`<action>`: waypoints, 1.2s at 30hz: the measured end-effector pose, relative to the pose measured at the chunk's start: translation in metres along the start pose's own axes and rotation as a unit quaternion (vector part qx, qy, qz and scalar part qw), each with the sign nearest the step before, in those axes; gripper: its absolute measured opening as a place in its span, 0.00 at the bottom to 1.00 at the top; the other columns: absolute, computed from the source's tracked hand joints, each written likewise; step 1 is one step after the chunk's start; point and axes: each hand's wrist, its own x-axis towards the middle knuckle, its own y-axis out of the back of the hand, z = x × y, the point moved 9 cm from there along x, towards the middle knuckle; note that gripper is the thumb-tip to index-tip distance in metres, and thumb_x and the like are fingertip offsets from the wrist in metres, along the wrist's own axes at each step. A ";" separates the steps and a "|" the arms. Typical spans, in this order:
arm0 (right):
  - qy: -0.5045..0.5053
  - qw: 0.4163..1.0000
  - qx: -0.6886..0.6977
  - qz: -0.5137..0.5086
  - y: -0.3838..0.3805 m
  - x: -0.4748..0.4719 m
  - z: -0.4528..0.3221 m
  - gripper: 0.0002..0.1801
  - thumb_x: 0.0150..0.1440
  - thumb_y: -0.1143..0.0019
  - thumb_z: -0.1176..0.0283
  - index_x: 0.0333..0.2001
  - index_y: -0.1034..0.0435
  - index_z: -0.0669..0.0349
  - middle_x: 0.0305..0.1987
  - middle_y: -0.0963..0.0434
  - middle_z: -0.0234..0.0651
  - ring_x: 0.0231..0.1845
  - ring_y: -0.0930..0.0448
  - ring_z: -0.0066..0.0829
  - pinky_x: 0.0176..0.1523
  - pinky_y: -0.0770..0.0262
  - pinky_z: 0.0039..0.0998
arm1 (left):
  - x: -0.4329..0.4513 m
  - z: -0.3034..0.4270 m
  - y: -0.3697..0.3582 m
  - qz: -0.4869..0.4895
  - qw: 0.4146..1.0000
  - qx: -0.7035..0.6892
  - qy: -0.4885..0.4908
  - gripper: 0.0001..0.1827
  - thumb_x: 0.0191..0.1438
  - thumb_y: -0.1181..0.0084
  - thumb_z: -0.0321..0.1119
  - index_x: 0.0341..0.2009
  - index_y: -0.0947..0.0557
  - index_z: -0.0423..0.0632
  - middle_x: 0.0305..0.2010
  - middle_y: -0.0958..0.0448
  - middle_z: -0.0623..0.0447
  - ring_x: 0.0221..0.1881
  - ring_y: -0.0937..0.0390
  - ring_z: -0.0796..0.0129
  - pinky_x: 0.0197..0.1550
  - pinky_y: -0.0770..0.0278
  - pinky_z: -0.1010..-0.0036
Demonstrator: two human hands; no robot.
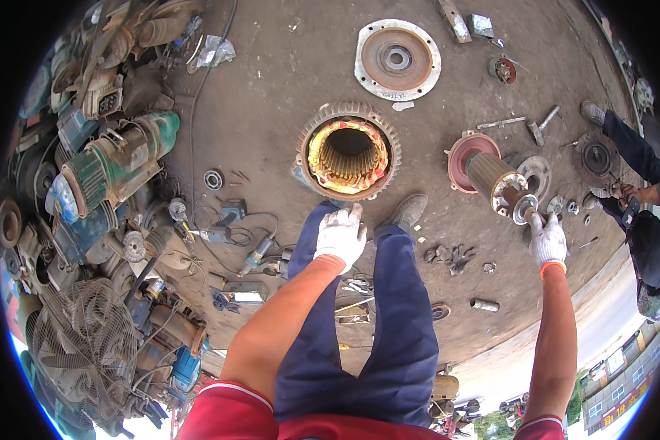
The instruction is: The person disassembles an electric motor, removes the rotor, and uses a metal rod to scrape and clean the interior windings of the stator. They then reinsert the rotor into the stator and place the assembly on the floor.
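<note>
Before me on the ground stands a finned electric motor stator housing (304, 135), its bore facing up and ringed by taped copper windings (382, 175). My left hand (341, 234), in a white glove, is at the near side of the housing, its fingers bent; its palm side is hidden. At the right, my right hand (548, 240), also gloved, grips the shaft end of a motor rotor (487, 171), just beyond a bearing (524, 208). The rotor's far end meets a reddish round end cover (458, 159).
A large round flange (435, 65) lies beyond the housing. A hammer (539, 132), a bar and a small pot of bits lie at right. Loose bearing (213, 180), power tools and cables lie left, beside piled old motors (115, 154). A co-worker's hand and legs are at far right.
</note>
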 end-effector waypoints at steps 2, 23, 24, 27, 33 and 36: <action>-0.007 1.000 0.013 -0.009 0.003 0.006 0.013 0.32 0.68 0.45 0.45 0.56 0.26 0.66 0.50 0.16 0.62 0.53 0.17 0.62 0.58 0.23 0.51 | -0.003 -0.007 -0.001 0.009 0.999 0.008 0.030 0.31 0.63 0.40 0.44 0.67 0.25 0.46 0.58 0.20 0.42 0.58 0.22 0.47 0.64 0.28 0.53; -0.069 0.946 0.315 0.004 -0.063 0.142 0.230 0.31 0.62 0.35 0.52 0.57 0.24 0.69 0.49 0.14 0.49 0.49 0.15 0.39 0.56 0.21 0.37 | -0.044 0.056 -0.040 -0.035 0.998 0.023 0.041 0.29 0.64 0.39 0.43 0.67 0.23 0.45 0.59 0.20 0.39 0.60 0.22 0.44 0.65 0.27 0.52; -0.075 0.942 0.327 0.000 -0.068 0.143 0.237 0.31 0.62 0.35 0.53 0.57 0.23 0.70 0.49 0.14 0.48 0.49 0.15 0.38 0.55 0.21 0.37 | -0.041 0.062 -0.036 -0.034 0.999 0.030 0.030 0.29 0.63 0.38 0.42 0.67 0.23 0.45 0.59 0.20 0.38 0.59 0.22 0.43 0.64 0.26 0.52; -0.088 0.931 0.354 -0.002 -0.080 0.147 0.243 0.32 0.62 0.35 0.51 0.56 0.23 0.70 0.50 0.14 0.49 0.51 0.14 0.40 0.55 0.21 0.37 | -0.041 0.058 -0.035 -0.029 0.998 0.052 -0.010 0.30 0.63 0.38 0.41 0.67 0.23 0.44 0.59 0.20 0.37 0.59 0.22 0.42 0.63 0.26 0.52; -0.110 0.936 0.334 0.017 -0.076 0.159 0.255 0.36 0.63 0.38 0.45 0.58 0.25 0.69 0.49 0.15 0.52 0.49 0.15 0.41 0.54 0.21 0.39 | -0.027 0.053 -0.043 -0.063 0.995 0.080 -0.005 0.29 0.63 0.38 0.42 0.67 0.23 0.47 0.62 0.21 0.38 0.61 0.23 0.41 0.64 0.26 0.52; -0.104 0.943 0.313 0.051 -0.072 0.161 0.257 0.35 0.64 0.38 0.45 0.58 0.25 0.68 0.49 0.16 0.51 0.47 0.16 0.40 0.52 0.21 0.38 | -0.020 0.055 -0.046 -0.097 0.992 0.079 -0.002 0.30 0.63 0.38 0.42 0.67 0.23 0.47 0.63 0.22 0.38 0.63 0.24 0.42 0.66 0.28 0.52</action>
